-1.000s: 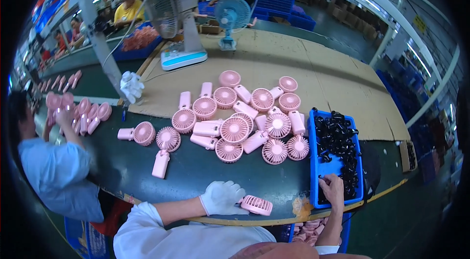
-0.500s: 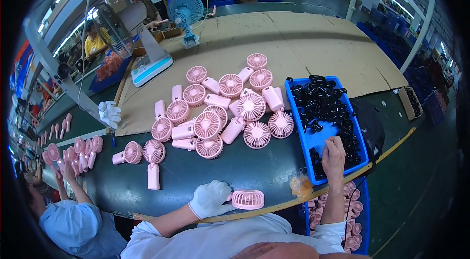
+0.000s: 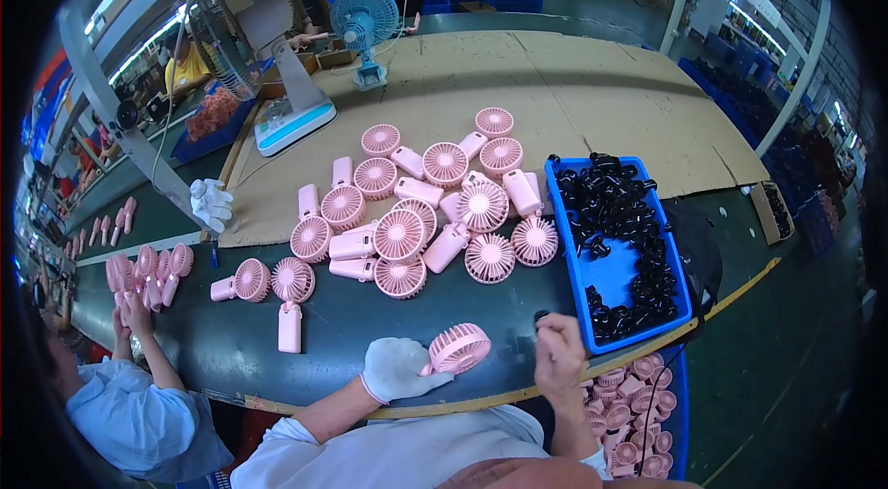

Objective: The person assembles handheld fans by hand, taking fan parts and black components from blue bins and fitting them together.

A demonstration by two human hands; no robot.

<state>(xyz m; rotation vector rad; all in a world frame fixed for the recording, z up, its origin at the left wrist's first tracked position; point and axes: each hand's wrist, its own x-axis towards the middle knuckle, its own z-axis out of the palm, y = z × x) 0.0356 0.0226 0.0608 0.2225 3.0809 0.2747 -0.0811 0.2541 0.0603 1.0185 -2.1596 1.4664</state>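
My left hand (image 3: 396, 369), in a white glove, is closed round the handle of a pink handheld fan (image 3: 460, 347). Its round grille is tilted up and to the right, near the table's front edge. Bare and pinched, my right hand (image 3: 561, 355) has a small black plastic part (image 3: 541, 316) at its fingertips, just left of the blue tray (image 3: 578, 299). Loose black parts (image 3: 610, 198) of the same look are heaped in that tray, with its blue bottom showing in the middle. More pink fans (image 3: 400, 235) lie in a pile beyond my left hand.
Brown cardboard (image 3: 592, 91) covers the far table. A teal desk fan (image 3: 364, 22) and a white-blue scale (image 3: 296, 126) stand at the back. Below the table edge, a blue crate (image 3: 680, 415) holds pink fans. A co-worker (image 3: 139, 415) handles fans at left.
My right hand has come out of the blue tray to the left, bringing a black part. My left hand has raised and tilted the fan. Across the table, a person now holds a blue crate.
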